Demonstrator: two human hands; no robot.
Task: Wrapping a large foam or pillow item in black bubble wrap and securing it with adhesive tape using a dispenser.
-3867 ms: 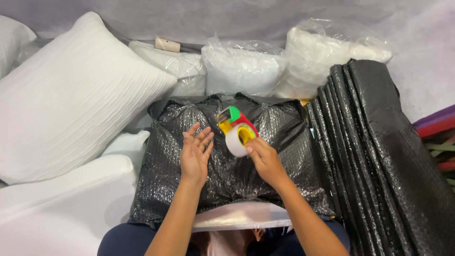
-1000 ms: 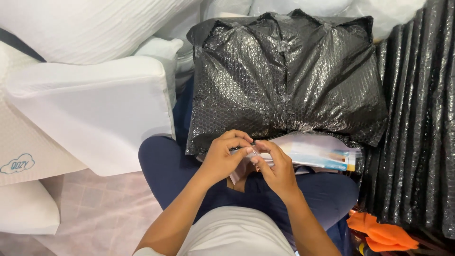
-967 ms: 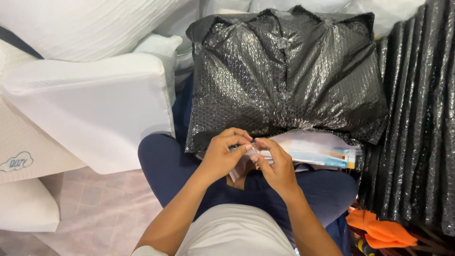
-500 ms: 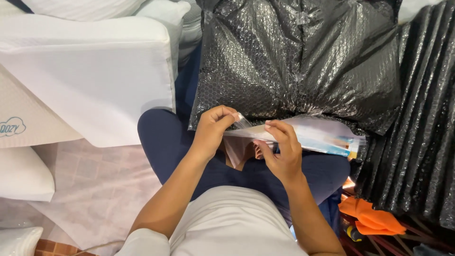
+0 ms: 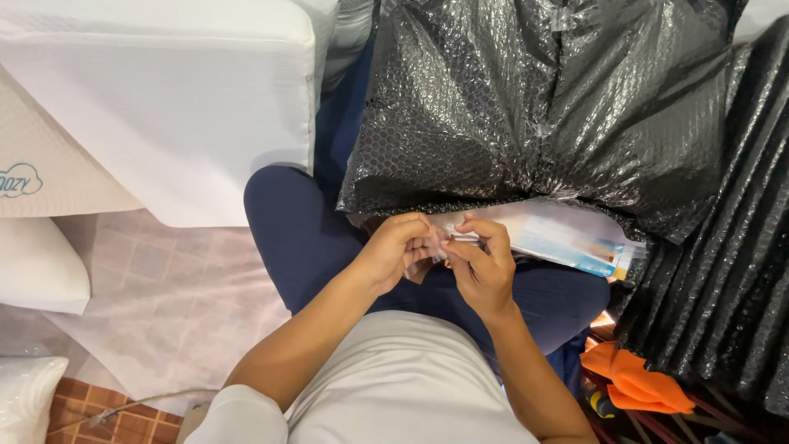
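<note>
Clear tape strip (image 5: 444, 241) pinched between both hands, left hand (image 5: 394, 251), right hand (image 5: 481, 263).

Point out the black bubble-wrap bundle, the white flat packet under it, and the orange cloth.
Black bubble-wrap bundle (image 5: 534, 107), head view, middle of its top face.
White flat packet (image 5: 567, 234), head view, its printed face.
Orange cloth (image 5: 633, 382), head view, its centre fold.

– What is the ground here?

– A floor (image 5: 156, 271) of small pinkish tiles, with a thin clear plastic sheet (image 5: 123, 362) spread over part of it.

– What lies directly on it?

– On the left, white foam pillows (image 5: 164, 99) rest on it. On the right stands a stack of black bubble-wrap sheets (image 5: 723, 271), and beside it an orange cloth (image 5: 633, 382).

– And the person?

– The person sits there, legs in dark blue trousers (image 5: 304, 238).
</note>
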